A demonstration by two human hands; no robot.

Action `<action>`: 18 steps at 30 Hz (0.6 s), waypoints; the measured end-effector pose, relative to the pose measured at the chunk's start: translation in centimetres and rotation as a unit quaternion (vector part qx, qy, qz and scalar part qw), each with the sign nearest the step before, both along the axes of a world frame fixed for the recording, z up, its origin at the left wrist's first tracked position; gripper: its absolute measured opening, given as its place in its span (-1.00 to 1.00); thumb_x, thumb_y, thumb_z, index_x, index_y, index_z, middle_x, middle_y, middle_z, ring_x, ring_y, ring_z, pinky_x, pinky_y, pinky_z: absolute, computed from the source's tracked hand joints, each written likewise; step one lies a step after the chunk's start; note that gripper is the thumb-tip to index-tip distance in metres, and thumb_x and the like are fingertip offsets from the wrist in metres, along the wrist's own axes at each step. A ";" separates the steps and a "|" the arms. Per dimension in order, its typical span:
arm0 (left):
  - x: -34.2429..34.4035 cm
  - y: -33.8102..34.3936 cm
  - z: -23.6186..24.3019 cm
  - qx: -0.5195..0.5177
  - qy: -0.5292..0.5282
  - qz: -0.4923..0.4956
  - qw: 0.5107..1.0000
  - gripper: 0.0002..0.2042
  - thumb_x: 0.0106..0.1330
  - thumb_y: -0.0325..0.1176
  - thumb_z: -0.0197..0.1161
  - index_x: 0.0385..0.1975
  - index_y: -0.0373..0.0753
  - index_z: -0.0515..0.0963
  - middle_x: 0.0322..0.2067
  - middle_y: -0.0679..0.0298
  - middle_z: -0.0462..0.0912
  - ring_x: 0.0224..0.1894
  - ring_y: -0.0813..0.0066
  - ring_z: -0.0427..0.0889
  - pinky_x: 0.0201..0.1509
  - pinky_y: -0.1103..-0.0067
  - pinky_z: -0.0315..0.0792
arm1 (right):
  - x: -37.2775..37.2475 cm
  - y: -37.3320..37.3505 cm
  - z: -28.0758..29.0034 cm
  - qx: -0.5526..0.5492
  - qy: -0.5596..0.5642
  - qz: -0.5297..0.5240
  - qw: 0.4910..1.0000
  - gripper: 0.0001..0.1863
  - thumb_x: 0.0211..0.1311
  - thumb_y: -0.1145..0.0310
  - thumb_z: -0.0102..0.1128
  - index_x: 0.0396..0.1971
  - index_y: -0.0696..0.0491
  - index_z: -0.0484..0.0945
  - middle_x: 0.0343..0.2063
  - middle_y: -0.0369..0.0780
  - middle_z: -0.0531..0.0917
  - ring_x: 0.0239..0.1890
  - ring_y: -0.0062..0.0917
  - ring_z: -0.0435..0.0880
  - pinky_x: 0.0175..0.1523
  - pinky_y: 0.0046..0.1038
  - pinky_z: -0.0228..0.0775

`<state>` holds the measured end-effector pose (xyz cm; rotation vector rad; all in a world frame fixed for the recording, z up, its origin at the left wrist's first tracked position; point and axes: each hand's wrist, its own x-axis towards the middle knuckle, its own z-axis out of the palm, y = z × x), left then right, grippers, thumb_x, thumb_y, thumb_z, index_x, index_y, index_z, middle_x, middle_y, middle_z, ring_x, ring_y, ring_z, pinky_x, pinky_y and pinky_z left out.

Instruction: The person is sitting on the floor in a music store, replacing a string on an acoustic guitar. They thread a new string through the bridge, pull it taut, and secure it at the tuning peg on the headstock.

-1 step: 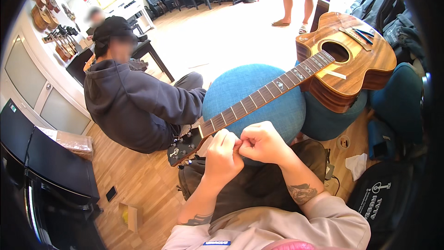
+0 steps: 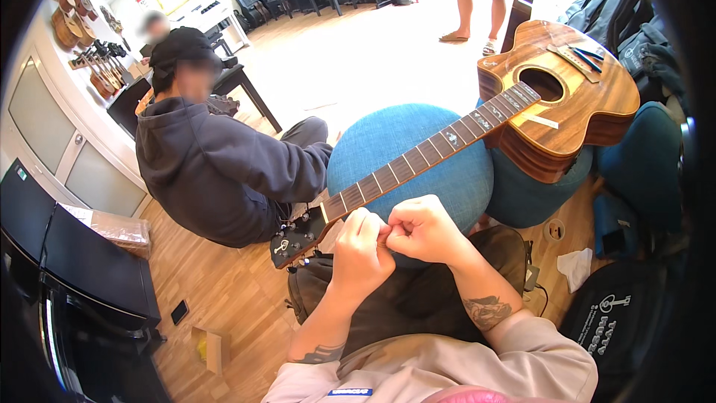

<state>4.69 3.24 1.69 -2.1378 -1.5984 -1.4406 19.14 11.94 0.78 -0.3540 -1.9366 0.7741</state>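
Left hand point(image 2: 362, 250) and right hand point(image 2: 425, 231) meet near top end of guitar point(image 2: 578, 97). Fingers curled in; cannot tell if pinching anything. Guitar lies face up, neck over round blue stool point(image 2: 380, 138).

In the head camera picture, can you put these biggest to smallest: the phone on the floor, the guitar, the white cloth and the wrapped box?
Largest to smallest, as they look there:
1. guitar
2. wrapped box
3. white cloth
4. phone

Left hand point(image 2: 360, 252) | at most a faint rightward shift since earlier (barely discernible)
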 end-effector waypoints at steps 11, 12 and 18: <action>1.9 2.8 -2.6 0.159 0.012 0.064 0.985 -0.84 0.03 -0.71 0.18 -0.46 -0.31 0.40 -0.47 0.05 0.38 -0.46 0.00 0.45 -0.43 0.24 0.36 | 0.2 0.9 -1.1 -0.309 0.066 0.121 0.941 -0.86 0.20 0.51 0.32 -0.53 0.17 0.58 -0.67 -0.48 0.47 -0.59 -0.86 0.29 -0.51 -0.62 0.10; 1.9 2.8 -2.5 0.163 0.007 0.060 0.985 -0.85 0.06 -0.70 0.20 -0.46 -0.31 0.41 -0.47 0.06 0.38 -0.47 0.01 0.45 -0.43 0.25 0.37 | 0.3 0.9 -1.0 -0.330 0.076 0.144 0.930 -0.87 0.21 0.51 0.31 -0.52 0.16 0.58 -0.65 -0.50 0.47 -0.58 -0.88 0.28 -0.51 -0.64 0.09; 0.2 1.1 0.4 -0.027 -0.129 -0.042 0.990 -0.84 0.39 -0.49 0.39 -0.26 -0.30 0.49 -0.39 0.19 0.58 -0.36 0.38 0.63 -0.28 0.52 0.48 | 0.6 0.8 -0.6 -0.259 0.095 0.094 0.957 -0.89 0.21 0.56 0.26 -0.51 0.15 0.56 -0.64 -0.51 0.44 -0.55 -0.88 0.29 -0.48 -0.66 0.09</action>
